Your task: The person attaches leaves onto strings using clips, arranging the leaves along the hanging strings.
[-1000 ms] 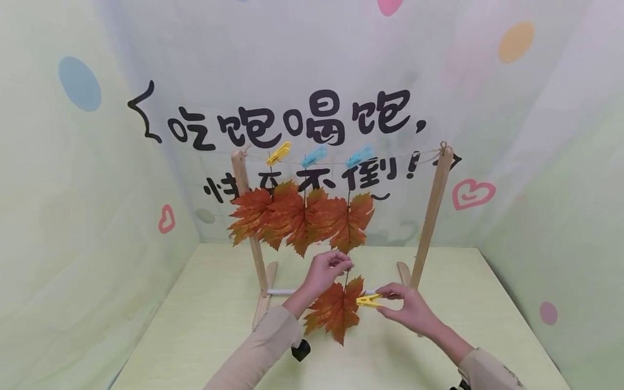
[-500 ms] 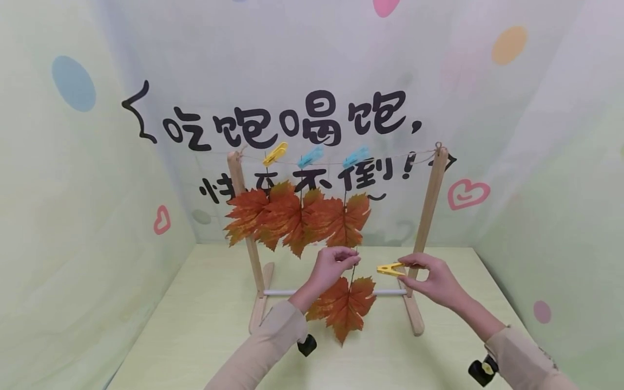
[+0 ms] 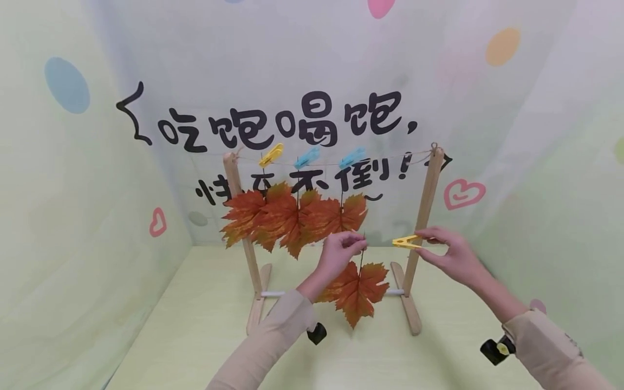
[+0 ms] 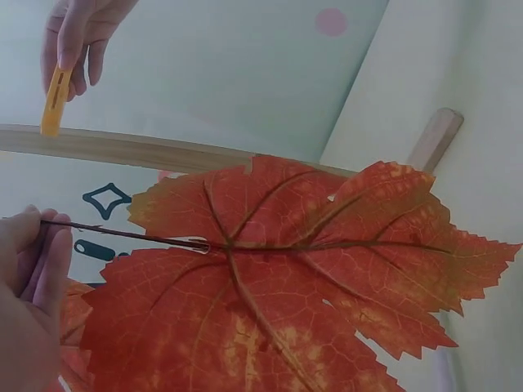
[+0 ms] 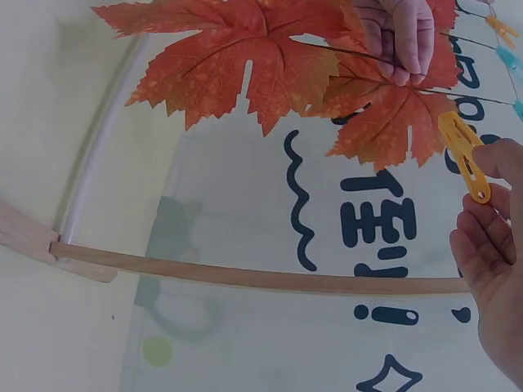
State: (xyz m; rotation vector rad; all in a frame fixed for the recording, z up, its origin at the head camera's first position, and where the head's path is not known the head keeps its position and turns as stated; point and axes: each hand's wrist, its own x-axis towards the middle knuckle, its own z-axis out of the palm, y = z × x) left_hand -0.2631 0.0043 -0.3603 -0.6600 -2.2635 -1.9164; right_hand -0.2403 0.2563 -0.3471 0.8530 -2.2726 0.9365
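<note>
My left hand [image 3: 341,254] pinches the thin dark stem of an orange-red maple leaf [image 3: 358,295], which hangs below the fingers in front of the rack. In the left wrist view the leaf [image 4: 270,261] fills much of the picture, its stem running to the fingertips. My right hand [image 3: 453,254] holds a yellow clothespin [image 3: 407,241] between thumb and fingers, to the right of the stem and apart from it. The right wrist view shows this clothespin [image 5: 466,159] with its tip pointing away from the hand. Three more leaves [image 3: 292,216] hang above and left of my left hand.
A wooden rack with a left post [image 3: 234,173] and right post [image 3: 429,189] stands on the pale table [image 3: 195,325]. A string [image 3: 326,164] spans the tops, carrying one yellow clip [image 3: 271,155] and two blue clips [image 3: 307,157]. A white bar [image 3: 273,294] joins the feet.
Both hands have risen, and the leaf has moved up and right with my left hand. My right hand has carried the yellow clothespin up and to the right. The hanging leaves stay on the string.
</note>
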